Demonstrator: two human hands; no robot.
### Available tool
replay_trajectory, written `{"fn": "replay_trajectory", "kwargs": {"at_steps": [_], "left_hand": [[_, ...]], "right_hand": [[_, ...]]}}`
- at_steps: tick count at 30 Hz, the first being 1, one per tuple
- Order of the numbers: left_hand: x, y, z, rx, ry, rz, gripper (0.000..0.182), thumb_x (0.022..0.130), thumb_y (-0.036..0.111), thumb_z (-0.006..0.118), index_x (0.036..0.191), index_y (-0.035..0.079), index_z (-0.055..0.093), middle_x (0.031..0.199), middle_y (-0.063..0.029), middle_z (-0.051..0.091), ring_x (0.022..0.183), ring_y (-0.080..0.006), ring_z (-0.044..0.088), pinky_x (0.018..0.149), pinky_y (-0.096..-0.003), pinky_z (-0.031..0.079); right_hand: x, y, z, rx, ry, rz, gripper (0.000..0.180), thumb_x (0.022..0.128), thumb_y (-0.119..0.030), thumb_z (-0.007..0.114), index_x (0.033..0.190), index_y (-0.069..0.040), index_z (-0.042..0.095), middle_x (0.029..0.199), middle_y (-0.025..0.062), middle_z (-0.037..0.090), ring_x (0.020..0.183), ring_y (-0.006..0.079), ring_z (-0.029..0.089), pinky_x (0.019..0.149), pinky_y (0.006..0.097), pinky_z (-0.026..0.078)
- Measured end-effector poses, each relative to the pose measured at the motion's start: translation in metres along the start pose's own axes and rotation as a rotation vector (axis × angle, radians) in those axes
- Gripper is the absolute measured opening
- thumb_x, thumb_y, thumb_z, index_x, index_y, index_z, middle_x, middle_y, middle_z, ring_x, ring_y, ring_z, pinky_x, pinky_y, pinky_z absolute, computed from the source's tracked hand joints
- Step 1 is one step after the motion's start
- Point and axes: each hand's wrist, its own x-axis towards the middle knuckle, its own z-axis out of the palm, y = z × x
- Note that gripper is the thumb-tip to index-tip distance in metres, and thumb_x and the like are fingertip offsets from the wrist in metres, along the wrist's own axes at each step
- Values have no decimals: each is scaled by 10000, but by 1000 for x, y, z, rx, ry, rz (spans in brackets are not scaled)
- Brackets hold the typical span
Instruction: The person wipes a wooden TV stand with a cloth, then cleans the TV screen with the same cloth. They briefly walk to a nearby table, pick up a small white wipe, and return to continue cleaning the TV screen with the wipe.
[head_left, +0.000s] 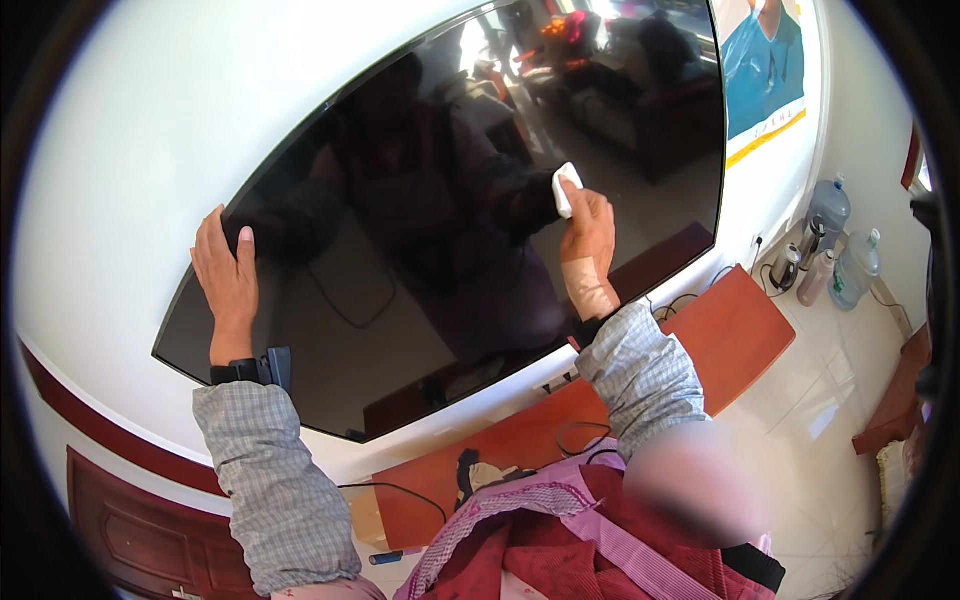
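Observation:
A large flat-screen television (420, 247) hangs on the white wall before me, its dark glass reflecting the room. My right hand (589, 229) holds a folded white cloth or tissue (566, 189) against the right half of the screen. Over at the television's left edge, my left hand (227, 277) rests with its fingers on the frame and its thumb apart, holding no loose thing. Both forearms wear checked sleeves, and each wrist has a dark band.
Below the television stands a reddish-brown wooden cabinet (480, 450) with cables and a crumpled dark cloth (480, 476). To the right, large water bottles (855, 270) and a metal kettle (785, 266) stand on the tiled floor. A poster (765, 82) hangs beside the screen; a brown door (157, 525) is lower left.

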Motion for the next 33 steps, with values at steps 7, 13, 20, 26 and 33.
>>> {"fn": "replay_trajectory", "kwargs": {"at_steps": [7, 13, 20, 26, 33], "left_hand": [[1, 1, 0, -4, -19, -23, 571, 1065, 460, 439, 1500, 90, 426, 1527, -149, 436, 1462, -333, 350, 1230, -556, 160], [0, 2, 0, -5, -13, -27, 581, 1066, 473, 431, 1503, 91, 423, 1528, -145, 436, 1465, -331, 347, 1232, -557, 152], [1, -1, 0, -11, -19, -20, 594, 1056, 479, 455, 1499, 85, 424, 1526, -153, 435, 1466, -332, 343, 1233, -552, 156], [-1, 0, 1, 3, -12, -40, 599, 1049, 481, 471, 1494, 82, 428, 1524, -152, 437, 1466, -329, 345, 1232, -551, 161], [0, 2, 2, 21, -3, -32, 588, 1048, 470, 480, 1496, 93, 427, 1525, -143, 439, 1468, -323, 345, 1228, -570, 160]], "right_hand": [[3, 3, 1, -48, -112, -183, 424, 869, 29, 602, 1231, -175, 689, 1040, 99, 646, 952, 337, 604, 821, 424, 499], [-13, -8, 7, 90, -110, -217, 517, 825, 53, 609, 1298, -150, 649, 1067, 135, 638, 962, 367, 599, 827, 438, 495], [7, 16, 1, -22, -17, -170, 489, 829, 77, 571, 1257, -138, 669, 1073, 135, 635, 978, 372, 593, 832, 442, 497], [10, 11, 16, -1, 72, -219, 441, 854, 45, 578, 1265, -95, 652, 1044, 151, 620, 941, 343, 581, 810, 413, 492], [-33, -25, 26, 108, -289, -436, 466, 828, 26, 599, 1252, -157, 663, 995, 121, 652, 897, 359, 602, 774, 445, 496]]}}
